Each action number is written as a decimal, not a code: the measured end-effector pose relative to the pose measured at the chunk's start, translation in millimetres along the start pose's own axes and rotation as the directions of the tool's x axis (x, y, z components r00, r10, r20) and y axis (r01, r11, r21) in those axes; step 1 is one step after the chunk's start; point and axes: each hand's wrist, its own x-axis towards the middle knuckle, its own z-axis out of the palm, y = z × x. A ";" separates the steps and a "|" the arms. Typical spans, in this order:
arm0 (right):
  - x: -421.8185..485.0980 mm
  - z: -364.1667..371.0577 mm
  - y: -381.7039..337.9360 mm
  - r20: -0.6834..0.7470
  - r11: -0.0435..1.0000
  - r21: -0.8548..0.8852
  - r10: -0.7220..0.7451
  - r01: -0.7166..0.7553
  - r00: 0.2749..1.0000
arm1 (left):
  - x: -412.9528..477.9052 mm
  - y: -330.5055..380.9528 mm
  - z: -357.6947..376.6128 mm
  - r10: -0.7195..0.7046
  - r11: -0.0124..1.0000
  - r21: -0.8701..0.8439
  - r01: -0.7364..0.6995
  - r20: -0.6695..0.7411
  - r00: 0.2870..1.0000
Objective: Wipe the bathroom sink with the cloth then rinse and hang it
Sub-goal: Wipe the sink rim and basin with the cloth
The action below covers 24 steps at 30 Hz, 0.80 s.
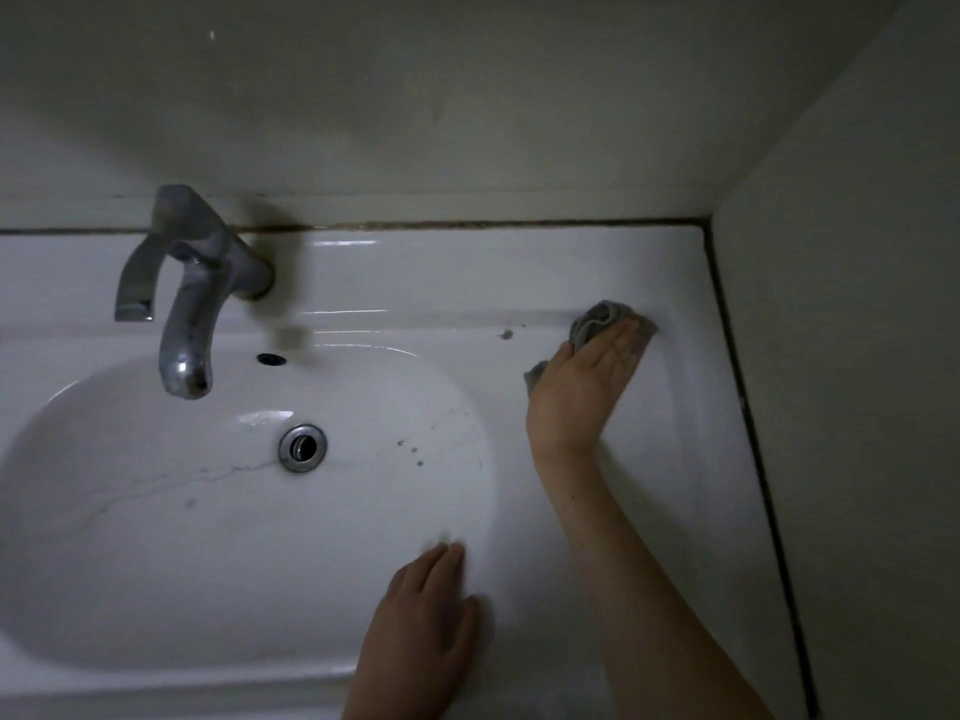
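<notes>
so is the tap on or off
Off: no water falls from the tap spout, and none streams across the sink basin toward the drain.

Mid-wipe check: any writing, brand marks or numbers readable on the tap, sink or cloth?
None readable.
The tap: bare metal, no brand mark legible; the dim blur could hide fine engraving.
The sink: plain white.
The cloth under the right hand: plain grey.
</notes>
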 end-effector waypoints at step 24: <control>-75.9 29.1 -81.0 0.141 0.970 -0.016 -0.238 0.243 0.961 | 0.5 -0.4 -1.2 0.058 0.998 -0.030 -0.058 0.001 0.998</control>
